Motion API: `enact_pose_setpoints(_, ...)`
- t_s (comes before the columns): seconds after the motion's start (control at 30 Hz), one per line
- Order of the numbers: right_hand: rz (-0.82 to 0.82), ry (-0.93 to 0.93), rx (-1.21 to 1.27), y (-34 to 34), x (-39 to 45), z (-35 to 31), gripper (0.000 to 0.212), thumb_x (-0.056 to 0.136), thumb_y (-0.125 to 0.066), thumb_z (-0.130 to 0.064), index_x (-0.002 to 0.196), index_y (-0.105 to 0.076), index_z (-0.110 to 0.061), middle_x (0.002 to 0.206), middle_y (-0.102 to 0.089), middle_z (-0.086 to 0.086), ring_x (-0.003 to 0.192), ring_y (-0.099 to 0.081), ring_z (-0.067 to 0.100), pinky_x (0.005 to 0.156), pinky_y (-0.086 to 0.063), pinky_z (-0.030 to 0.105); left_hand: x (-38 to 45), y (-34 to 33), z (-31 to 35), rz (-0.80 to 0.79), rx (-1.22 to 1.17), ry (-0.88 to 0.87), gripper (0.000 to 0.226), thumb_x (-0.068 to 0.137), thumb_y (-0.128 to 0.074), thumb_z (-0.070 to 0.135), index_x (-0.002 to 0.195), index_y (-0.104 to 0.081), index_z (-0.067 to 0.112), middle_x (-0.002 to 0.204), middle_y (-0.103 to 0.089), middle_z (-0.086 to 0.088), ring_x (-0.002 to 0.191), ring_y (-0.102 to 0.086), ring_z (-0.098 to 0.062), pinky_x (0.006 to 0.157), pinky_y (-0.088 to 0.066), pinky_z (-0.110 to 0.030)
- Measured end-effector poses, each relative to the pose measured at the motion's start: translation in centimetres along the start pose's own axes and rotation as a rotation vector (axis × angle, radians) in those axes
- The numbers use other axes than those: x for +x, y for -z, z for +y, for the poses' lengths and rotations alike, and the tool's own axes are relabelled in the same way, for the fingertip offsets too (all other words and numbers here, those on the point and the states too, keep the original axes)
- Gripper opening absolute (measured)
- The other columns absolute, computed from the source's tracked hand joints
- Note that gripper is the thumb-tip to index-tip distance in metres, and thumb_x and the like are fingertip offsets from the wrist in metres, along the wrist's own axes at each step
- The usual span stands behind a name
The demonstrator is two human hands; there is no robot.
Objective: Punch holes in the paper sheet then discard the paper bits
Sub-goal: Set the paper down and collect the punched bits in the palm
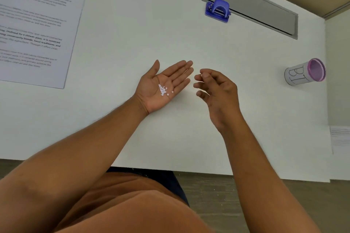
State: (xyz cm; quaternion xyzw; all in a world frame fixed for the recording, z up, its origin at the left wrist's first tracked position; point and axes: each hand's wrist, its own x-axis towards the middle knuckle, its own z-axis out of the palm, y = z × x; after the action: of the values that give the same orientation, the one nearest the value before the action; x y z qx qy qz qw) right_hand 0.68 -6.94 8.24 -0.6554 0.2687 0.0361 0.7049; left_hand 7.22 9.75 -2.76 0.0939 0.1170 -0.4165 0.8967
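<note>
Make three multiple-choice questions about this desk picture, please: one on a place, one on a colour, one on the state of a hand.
1. Where are the paper bits?
A. in the cup
B. on the palm of the left hand
C. on the printed sheet

2. What colour is the hole punch?
A. blue
B. red
C. green

3. How is the right hand?
A. gripping the punch
B. pressing flat on the sheet
C. loosely curled, holding nothing

Answers:
1 B: the small white discs lie on the upturned left hand.
2 A: its body is blue, beside the grey slot in the desk.
3 C: its fingers hang curled above the desk, near the left fingertips, with nothing in them.
</note>
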Motion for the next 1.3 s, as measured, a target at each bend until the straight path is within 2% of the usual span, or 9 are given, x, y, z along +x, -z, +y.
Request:
enact_pose_setpoints(0.1, 0.129, -0.068, 0.241, 1.5, -1.0, 0.0, 0.011, 0.099, -0.069, -0.019, 0.107, -0.076, -0.016, 0.099, -0.075, 0.005, 0.085, -0.07, 0.017, 0.075, -0.056, 0.028, -1.0, -1.0, 3.0, -0.023, 0.01, -0.042, 0.071, 0.116, -0.027, 0.052, 0.158, -0.042, -0.003, 0.169, -0.041, -0.018, 0.159, -0.037, -0.032, 0.133, -0.025, -0.047)
enact_pose_setpoints(0.27, 0.251, -0.144, 0.36, 2.6, -2.3, 2.9, 0.011, 0.1, -0.067, -0.015, 0.109, -0.073, -0.012, 0.092, -0.072, 0.003, 0.08, -0.068, 0.016, 0.073, -0.055, 0.028, -2.7, -2.1, 7.9, -0.018, -0.02, -0.098, 0.07, 0.116, -0.03, 0.05, 0.156, -0.047, -0.005, 0.168, -0.042, -0.021, 0.158, -0.038, -0.036, 0.131, -0.03, -0.049)
enact_pose_setpoints(0.43, 0.307, -0.186, 0.268, 1.6, -1.5, 6.4, 0.01, 0.099, -0.068, -0.011, 0.106, -0.075, -0.009, 0.089, -0.073, 0.005, 0.08, -0.07, 0.019, 0.072, -0.058, 0.029, -4.3, -2.0, 9.4, 0.028, -0.051, -0.119, 0.069, 0.116, -0.031, 0.049, 0.158, -0.044, -0.004, 0.169, -0.04, -0.021, 0.159, -0.036, -0.037, 0.133, -0.023, -0.049)
enact_pose_setpoints(0.6, 0.321, -0.101, -0.021, 0.3, -0.2, 8.5, 0.013, 0.096, -0.067, -0.006, 0.104, -0.077, -0.01, 0.102, -0.079, 0.011, 0.095, -0.075, 0.022, 0.088, -0.062, 0.036, -4.5, -1.6, 8.9, 0.06, -0.039, -0.105, 0.068, 0.117, -0.031, 0.049, 0.158, -0.044, -0.004, 0.17, -0.038, -0.021, 0.16, -0.034, -0.036, 0.135, -0.019, -0.048)
enact_pose_setpoints(0.7, 0.251, -0.061, -0.06, -0.3, 0.0, 8.1, 0.019, 0.096, -0.065, -0.005, 0.099, -0.079, -0.017, 0.102, -0.08, 0.006, 0.097, -0.077, 0.021, 0.086, -0.062, 0.031, -4.0, -2.0, 7.9, 0.07, -0.025, -0.102, 0.068, 0.117, -0.031, 0.049, 0.157, -0.046, -0.004, 0.169, -0.04, -0.02, 0.159, -0.036, -0.036, 0.134, -0.022, -0.048)
enact_pose_setpoints(0.8, 0.317, 0.001, -0.091, 0.6, 0.5, 7.5, 0.024, 0.094, -0.064, -0.003, 0.096, -0.079, -0.021, 0.099, -0.08, 0.0, 0.093, -0.077, 0.017, 0.082, -0.062, 0.026, -3.3, -3.1, 6.9, 0.08, -0.007, -0.111, 0.068, 0.117, -0.03, 0.049, 0.155, -0.049, -0.004, 0.168, -0.042, -0.02, 0.157, -0.04, -0.035, 0.132, -0.027, -0.049)
enact_pose_setpoints(0.9, 0.414, 0.149, -0.416, 3.1, 1.1, 7.4, 0.025, 0.094, -0.062, -0.002, 0.1, -0.076, -0.022, 0.098, -0.077, -0.009, 0.088, -0.072, 0.003, 0.076, -0.055, 0.017, -2.4, -4.0, 5.9, 0.087, -0.019, -0.126, 0.068, 0.117, -0.03, 0.049, 0.155, -0.049, -0.004, 0.167, -0.044, -0.02, 0.157, -0.041, -0.035, 0.132, -0.026, -0.049)
enact_pose_setpoints(1.03, 0.198, 0.279, -0.662, 6.7, 2.2, 8.4, 0.014, 0.095, -0.07, -0.007, 0.106, -0.076, -0.013, 0.102, -0.073, -0.004, 0.086, -0.066, 0.003, 0.075, -0.048, 0.008, -1.8, -4.1, 4.3, 0.108, -0.025, -0.168, 0.069, 0.117, -0.029, 0.049, 0.155, -0.049, -0.004, 0.168, -0.043, -0.02, 0.158, -0.039, -0.035, 0.131, -0.028, -0.049)
enact_pose_setpoints(1.3, -0.294, 0.469, -0.904, 8.2, 5.6, 8.7, 0.017, 0.096, -0.072, -0.028, 0.11, -0.079, -0.021, 0.1, -0.068, -0.009, 0.097, -0.065, 0.011, 0.086, -0.053, 0.028, -2.4, -4.4, -1.8, 0.185, -0.106, -0.4, 0.068, 0.117, -0.03, 0.049, 0.157, -0.045, -0.004, 0.168, -0.043, -0.021, 0.159, -0.036, -0.035, 0.134, -0.02, -0.046)
